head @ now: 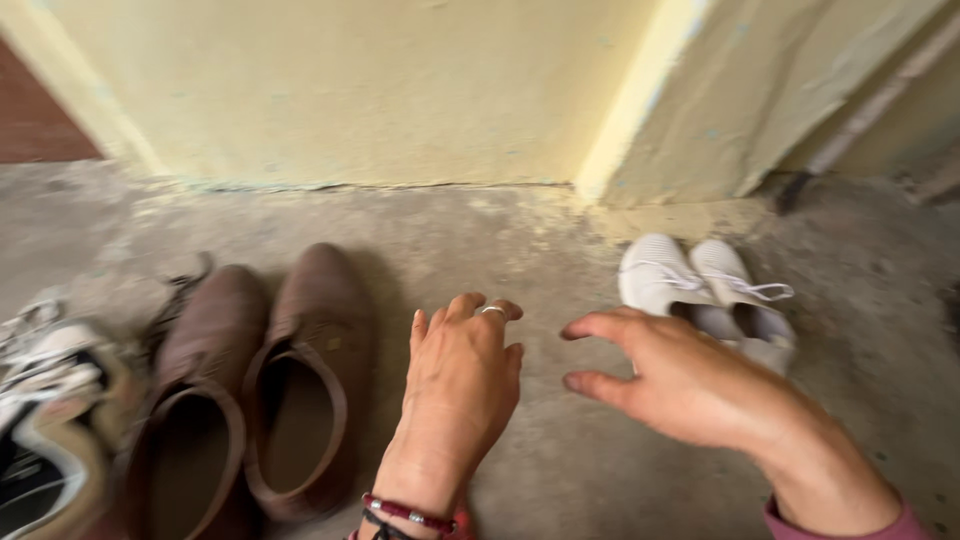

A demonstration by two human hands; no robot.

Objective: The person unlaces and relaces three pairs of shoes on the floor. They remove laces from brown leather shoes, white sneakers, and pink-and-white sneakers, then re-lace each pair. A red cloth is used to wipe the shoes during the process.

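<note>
Both hands hovered over the bare concrete floor, palms down, holding nothing. Left hand was spread loosely, fingers slightly curled, a ring on one finger, w/ red and dark bead bracelets at the wrist. It sat just right of the brown shoes, close to the nearer one's edge but not touching as far as could be told. Right hand was open wide, thumb and forefinger splayed toward the left, a pink sleeve cuff at the wrist. Its back overlapped the near end of the white sneakers in view; contact couldn't be told.

White sneakers: small pair, side by side, toes pointing far toward the wall, knit-looking ribbed uppers, white laces tied, approx. centre-right of the scene, near the wall's corner. They looked clean.

Brown shoes: larger slip-on pair, matte brown, low openings w/ darker insides, toes pointing far, placed left of centre, touching each other.

At far left, a white, black and tan sneaker lay blurred, partly cut off by the edge, just beside the brown pair.

Pale yellow wall ran along the far side, paint chipped at the base, w/ a projecting corner at right.
</note>
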